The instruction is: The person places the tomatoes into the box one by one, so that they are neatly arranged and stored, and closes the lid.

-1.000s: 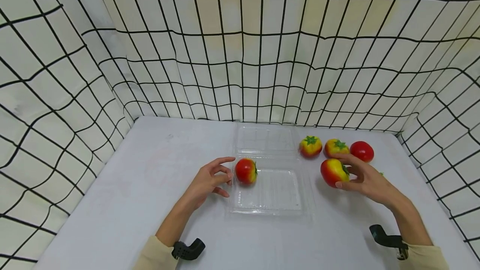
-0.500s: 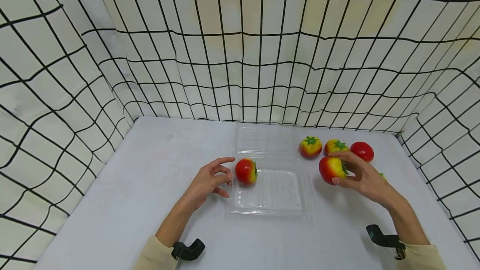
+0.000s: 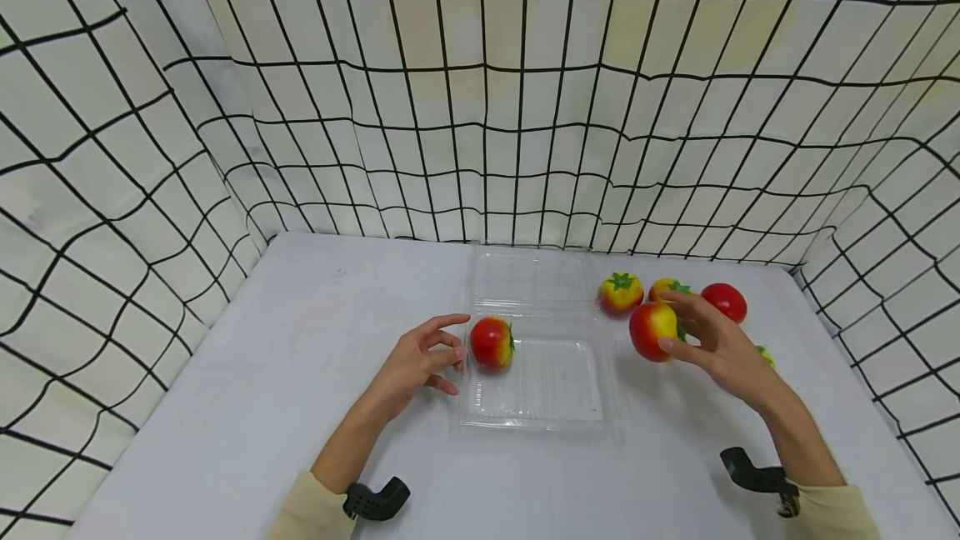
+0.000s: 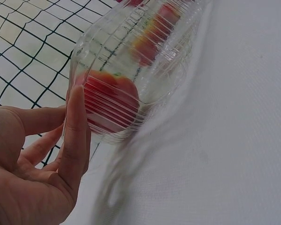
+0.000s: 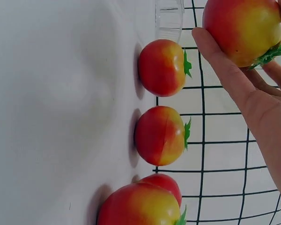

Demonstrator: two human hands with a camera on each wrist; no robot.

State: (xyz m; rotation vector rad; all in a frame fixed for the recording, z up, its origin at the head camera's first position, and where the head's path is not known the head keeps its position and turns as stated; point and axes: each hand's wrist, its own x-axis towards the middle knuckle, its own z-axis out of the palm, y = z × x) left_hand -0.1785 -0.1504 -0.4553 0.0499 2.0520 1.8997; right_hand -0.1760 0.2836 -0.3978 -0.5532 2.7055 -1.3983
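Observation:
My right hand (image 3: 712, 344) grips a red-and-yellow tomato (image 3: 651, 332) between thumb and fingers, above the table to the right of a clear plastic clamshell container (image 3: 536, 419). In the right wrist view, this tomato (image 5: 243, 28) is at the upper right, its green leafy top towards the palm. Another tomato (image 3: 491, 343) lies in the container's back left corner. At the container's left side, my left hand (image 3: 420, 361) has its fingers spread and touching the wall. Through that ribbed wall the left wrist view shows the tomato inside (image 4: 112, 105). The container's lid (image 3: 532, 277) is folded back, away from me.
Behind my right hand stand a yellow-red tomato (image 3: 620, 295), a partly covered one (image 3: 663, 287) and a plain red one (image 3: 724, 302). A further tomato's green top (image 3: 765, 355) peeks out beside the right wrist. Black wire netting (image 3: 517, 123) encloses the white table (image 3: 300, 357).
My right hand has carried its tomato a little left and away from me, closer to the container. The green top beside that wrist shows more. My left hand stays in place.

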